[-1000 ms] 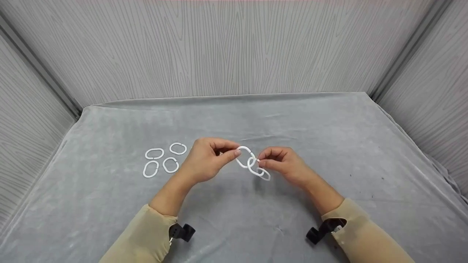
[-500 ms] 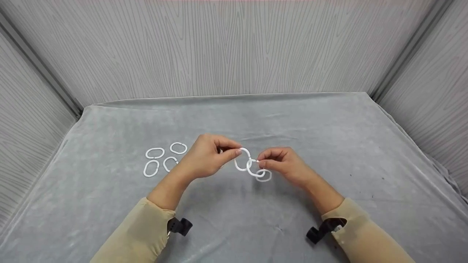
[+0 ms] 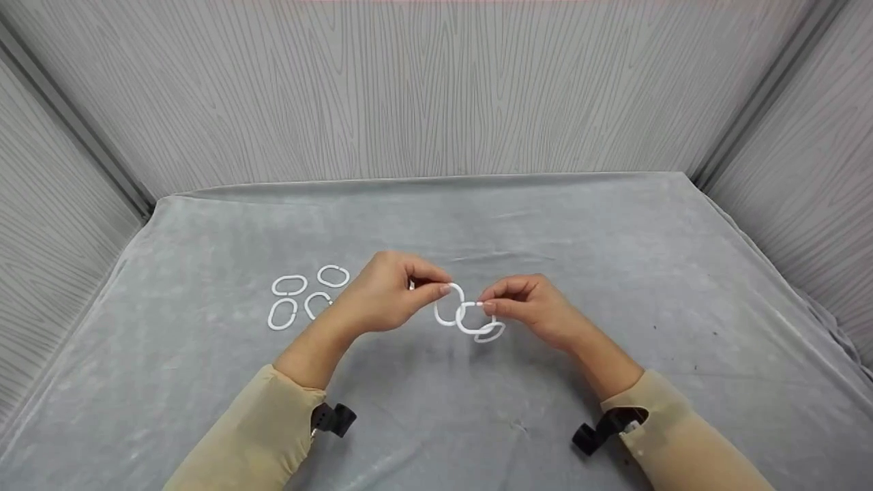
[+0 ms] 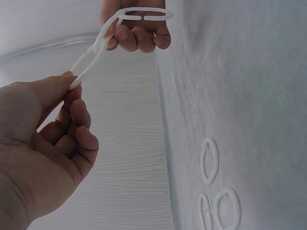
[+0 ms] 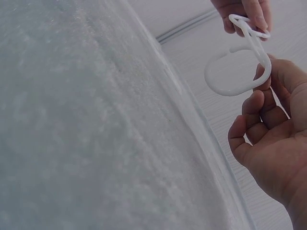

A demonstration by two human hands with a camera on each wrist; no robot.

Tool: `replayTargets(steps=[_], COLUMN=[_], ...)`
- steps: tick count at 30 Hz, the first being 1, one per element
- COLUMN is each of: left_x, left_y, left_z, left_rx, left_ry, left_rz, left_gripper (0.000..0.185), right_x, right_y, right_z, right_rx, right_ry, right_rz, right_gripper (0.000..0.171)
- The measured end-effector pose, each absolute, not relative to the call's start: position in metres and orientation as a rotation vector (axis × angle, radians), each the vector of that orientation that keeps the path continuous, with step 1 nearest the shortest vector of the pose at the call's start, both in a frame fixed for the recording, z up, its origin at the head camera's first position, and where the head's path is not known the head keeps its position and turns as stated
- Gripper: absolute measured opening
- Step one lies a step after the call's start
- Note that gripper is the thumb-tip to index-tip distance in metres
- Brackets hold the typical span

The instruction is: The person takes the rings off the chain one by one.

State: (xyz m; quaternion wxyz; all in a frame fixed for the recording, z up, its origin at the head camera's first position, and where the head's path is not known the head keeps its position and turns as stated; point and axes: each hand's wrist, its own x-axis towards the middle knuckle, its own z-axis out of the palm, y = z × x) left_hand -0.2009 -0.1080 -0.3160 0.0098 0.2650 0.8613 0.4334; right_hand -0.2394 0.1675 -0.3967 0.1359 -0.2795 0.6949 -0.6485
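Three white plastic chain links hang joined in a short chain between the hands. My left hand (image 3: pixel 385 294) pinches the end link (image 3: pixel 447 324) between thumb and forefinger. The middle link (image 3: pixel 472 331) runs through it, and my right hand (image 3: pixel 535 308) pinches that one by its upper right side, with thumb and finger near the small gap in its top. From the bottom of the middle link dangles the third link (image 3: pixel 485 339). A slit shows in the side of a hanging link (image 5: pixel 225 92) in the right wrist view. The fingertips hide parts of the held links.
Several loose white links lie on the grey cloth (image 3: pixel 409 423) to the left, among them an upper link (image 3: pixel 290 276) and a lower link (image 3: pixel 271 317); the left wrist hides part of one. Pale wood-grain panels (image 3: pixel 436 88) stand around the back and sides.
The left hand has shifted slightly, bringing its link a little lower and closer to the right hand. The middle link has turned to face the head camera more; the third link has swung.
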Motion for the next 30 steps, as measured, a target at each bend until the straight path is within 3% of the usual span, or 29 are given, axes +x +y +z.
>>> replayTargets(steps=[30], left_x=[-0.204], left_y=[-0.094], left_z=[-0.320], left_rx=[0.989], left_ry=[2.708], left_rz=[1.277], left_gripper=[0.012], right_x=[-0.238], right_y=[0.168], right_z=[-0.395], right_rx=[-0.802], right_ry=[2.003], right_rz=[-1.818], right_gripper=[0.013])
